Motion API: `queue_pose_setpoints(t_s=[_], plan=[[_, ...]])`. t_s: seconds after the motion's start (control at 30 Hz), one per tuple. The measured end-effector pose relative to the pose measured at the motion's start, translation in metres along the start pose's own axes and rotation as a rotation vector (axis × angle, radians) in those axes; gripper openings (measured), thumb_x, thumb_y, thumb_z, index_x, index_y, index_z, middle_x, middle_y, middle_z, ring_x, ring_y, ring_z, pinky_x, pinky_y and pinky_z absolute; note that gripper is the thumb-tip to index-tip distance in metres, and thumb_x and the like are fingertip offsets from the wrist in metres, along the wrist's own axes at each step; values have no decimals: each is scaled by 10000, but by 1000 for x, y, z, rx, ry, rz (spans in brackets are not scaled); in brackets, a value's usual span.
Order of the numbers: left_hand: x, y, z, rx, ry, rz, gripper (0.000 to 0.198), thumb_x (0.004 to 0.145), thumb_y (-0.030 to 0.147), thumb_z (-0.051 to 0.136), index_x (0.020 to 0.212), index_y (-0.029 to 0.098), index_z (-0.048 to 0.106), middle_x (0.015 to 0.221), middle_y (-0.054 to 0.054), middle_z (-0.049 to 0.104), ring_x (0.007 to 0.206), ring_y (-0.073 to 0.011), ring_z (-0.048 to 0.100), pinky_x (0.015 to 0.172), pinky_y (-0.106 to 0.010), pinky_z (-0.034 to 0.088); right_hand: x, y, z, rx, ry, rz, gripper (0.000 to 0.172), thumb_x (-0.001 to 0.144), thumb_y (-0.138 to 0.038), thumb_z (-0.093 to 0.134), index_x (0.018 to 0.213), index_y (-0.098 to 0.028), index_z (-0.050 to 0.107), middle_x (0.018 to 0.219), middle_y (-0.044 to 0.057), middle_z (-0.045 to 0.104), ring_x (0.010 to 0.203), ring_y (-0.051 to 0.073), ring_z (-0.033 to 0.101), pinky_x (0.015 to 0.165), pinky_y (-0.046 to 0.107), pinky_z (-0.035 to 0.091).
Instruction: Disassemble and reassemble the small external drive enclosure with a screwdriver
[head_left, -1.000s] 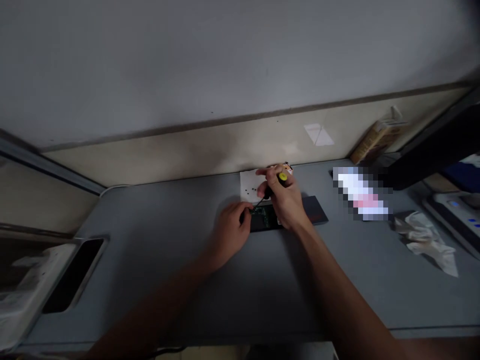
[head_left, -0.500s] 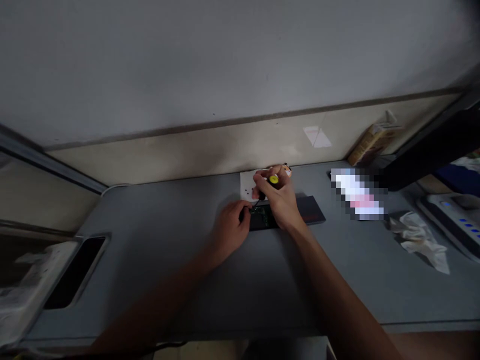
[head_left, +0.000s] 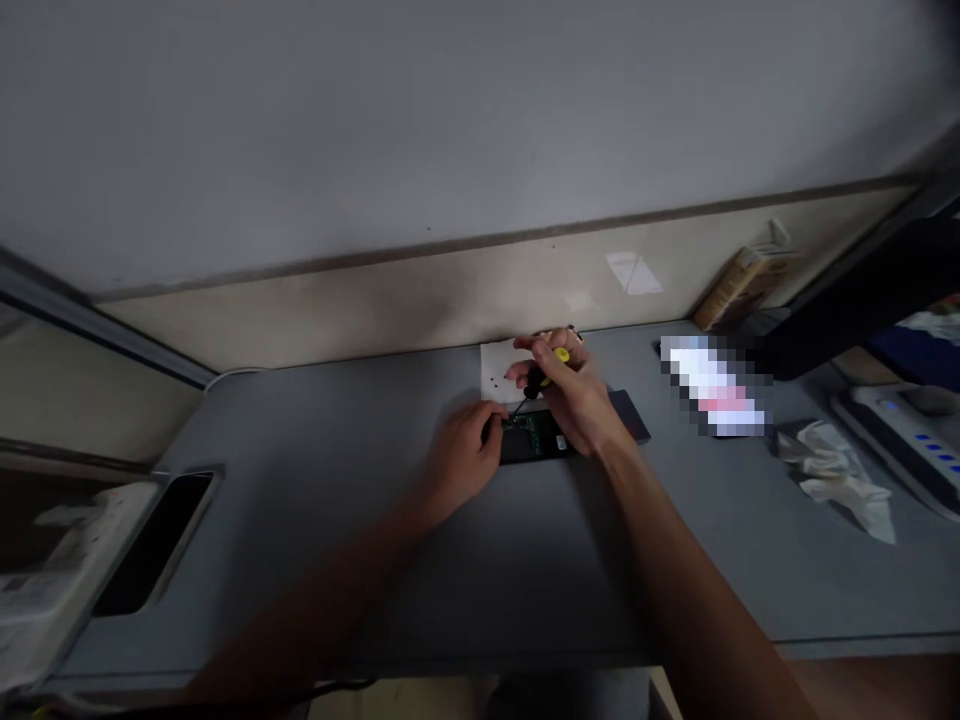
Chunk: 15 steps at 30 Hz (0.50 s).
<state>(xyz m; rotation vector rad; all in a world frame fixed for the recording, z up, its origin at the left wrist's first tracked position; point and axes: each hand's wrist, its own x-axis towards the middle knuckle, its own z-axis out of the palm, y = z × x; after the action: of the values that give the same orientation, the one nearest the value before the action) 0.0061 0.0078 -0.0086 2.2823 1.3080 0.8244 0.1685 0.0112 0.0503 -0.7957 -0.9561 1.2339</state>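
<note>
Right hand [head_left: 574, 395] has rolled since the last frame: wrist further right, yellow cap of the screwdriver [head_left: 561, 355] now nearer the fingertips, more of the circuit board [head_left: 531, 436] showing beside the palm. Left hand [head_left: 459, 455] sits about where it was.

Right fingers are clenched, grasping the screwdriver's black handle. Its thin shaft slants down-left to the board's upper edge, just beside the left fingertips [head_left: 491, 412]. We can't tell whether the tip is seated in a screw; too small and dark.

Left fingers are curled over the board's left end, touching it. We can't tell if they clamp it or only press it down. Board lies flat between both hands, green with dark components, its right end close under the heel of the right hand. It appears to sit on a dark flat case [head_left: 630, 416], which sticks out to the right past that hand.

Just behind the hands: white paper sheet [head_left: 495, 362] with small dark screws [head_left: 499, 381] on it, partly under the right fingers. All of this is on a grey desk [head_left: 315, 490].

Further right: a pixelated item [head_left: 712, 385], crumpled tissue [head_left: 836, 480], a device with blue lights [head_left: 900, 425]. Far left: dark slot [head_left: 157, 540] in the desk. Back: cardboard packet [head_left: 742, 290] against the wall [head_left: 375, 310].
</note>
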Motion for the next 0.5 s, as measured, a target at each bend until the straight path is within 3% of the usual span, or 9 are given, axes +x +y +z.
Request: queue_pose_setpoints(t_s=[0.1,0.17,0.3,0.43,0.5], plan=[[-1,1,1,24,4,1,235,954,101,463,959,224,663,960,-39,745,940,-212,699,902,-366,534,1,3,1,-84,61,-66,541,787,-608,764,733,-261,353,544,-111,463,441,80,420,496,253,401],[-2,0,1,34,4,6,240,955,99,462,969,224,666,978,-44,748,952,-217,701,897,-368,535,2,6,3,-116,99,-121,508,838,-673,676,744,-262,393,487,-121,375,429,86,373,482,252,363],[-3,-1,2,31,17,24,247,948,85,469,977,220,673,990,-46,753,949,-217,709,877,-362,545,3,8,4,-20,56,-116,499,921,-738,475,881,-253,581,603,-53,493,551,121,484,561,279,421],[-3,1,2,49,49,34,252,919,62,494,959,224,683,967,-39,763,931,-218,715,891,-369,550,3,11,3,-6,47,-102,434,802,-653,718,826,-244,572,744,-33,596,682,123,583,641,277,467],[-3,2,1,65,53,35,261,916,65,496,971,228,692,973,-40,767,931,-220,715,888,-373,553,2,12,4,-96,88,-135,471,767,-631,769,793,-248,498,700,-54,594,628,113,579,612,269,464]])
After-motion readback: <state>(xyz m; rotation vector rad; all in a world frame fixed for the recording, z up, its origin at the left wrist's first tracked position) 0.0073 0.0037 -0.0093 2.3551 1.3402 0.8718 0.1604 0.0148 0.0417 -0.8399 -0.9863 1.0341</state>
